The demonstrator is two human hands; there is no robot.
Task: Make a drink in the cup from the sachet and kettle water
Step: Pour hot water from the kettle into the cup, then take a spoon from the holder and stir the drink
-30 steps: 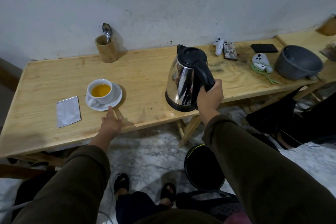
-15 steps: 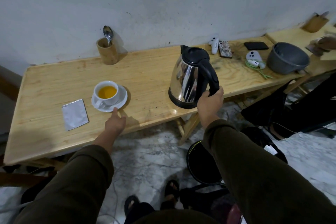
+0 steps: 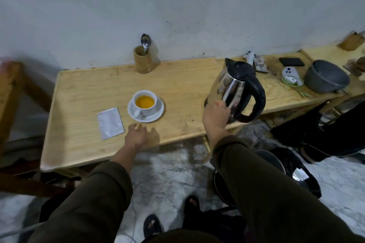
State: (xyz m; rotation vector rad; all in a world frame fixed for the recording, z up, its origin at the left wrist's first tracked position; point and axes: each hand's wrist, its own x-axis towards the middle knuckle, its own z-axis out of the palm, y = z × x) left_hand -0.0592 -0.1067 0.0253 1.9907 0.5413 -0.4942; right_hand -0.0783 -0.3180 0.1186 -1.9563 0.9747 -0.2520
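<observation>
Wood table (image 3: 177, 85) against wall. Left hand (image 3: 136, 134) flat, fingers spread, steadying near cup (image 3: 144, 102). Right hand (image 3: 216, 116) against kettle (image 3: 235, 90) side, finger state unclear.

1. You are working in dim, flat, cool light with no hard glare.
2. Soft shadows fall toward 3 o'clock of the cup (image 3: 144, 102) and spoon holder (image 3: 142, 59).
3. The kettle (image 3: 235, 90) mirrors pale blurred reflections.
4. At 9 o'clock, the frame edge smears.
5. Wide-angle bending curves the table (image 3: 83, 89) edges.
</observation>
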